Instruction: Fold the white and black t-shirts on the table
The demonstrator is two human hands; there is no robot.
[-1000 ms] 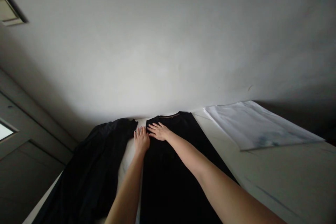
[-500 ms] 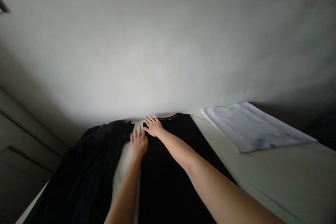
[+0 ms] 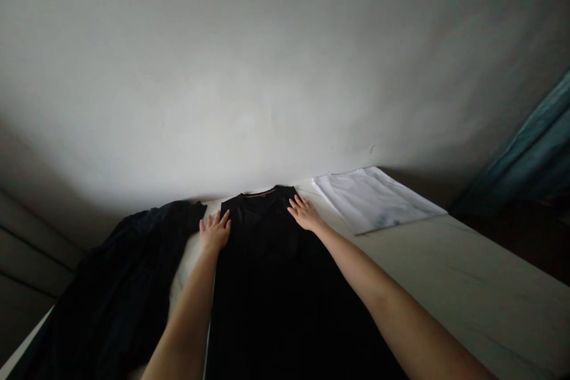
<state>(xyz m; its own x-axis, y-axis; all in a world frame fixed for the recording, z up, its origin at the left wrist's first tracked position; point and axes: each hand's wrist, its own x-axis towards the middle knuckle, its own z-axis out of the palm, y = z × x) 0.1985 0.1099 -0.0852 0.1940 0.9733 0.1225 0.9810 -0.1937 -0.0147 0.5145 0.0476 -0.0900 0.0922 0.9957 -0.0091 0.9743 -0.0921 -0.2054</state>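
A black shirt (image 3: 271, 285) lies flat on the pale marbled table, its neckline toward the wall and its sleeves out of sight. My left hand (image 3: 215, 231) rests at the shirt's left edge near the shoulder, fingers spread. On the opposite edge, just below the right shoulder, my right hand (image 3: 304, 214) lies open with its fingers apart. Neither hand grips the fabric. Left of the shirt, a dark, rumpled garment (image 3: 129, 285) lies close to my left forearm.
A folded white garment (image 3: 374, 196) with a bluish print lies on the table (image 3: 445, 285) at the right, against the wall (image 3: 249, 71). Blue-green cloth (image 3: 525, 154) hangs at the far right. Grey panels (image 3: 31, 255) stand at the left.
My right hand has moved from the shirt's left shoulder across to its right edge. My left hand stays by the left edge. The view has swung somewhat to the right.
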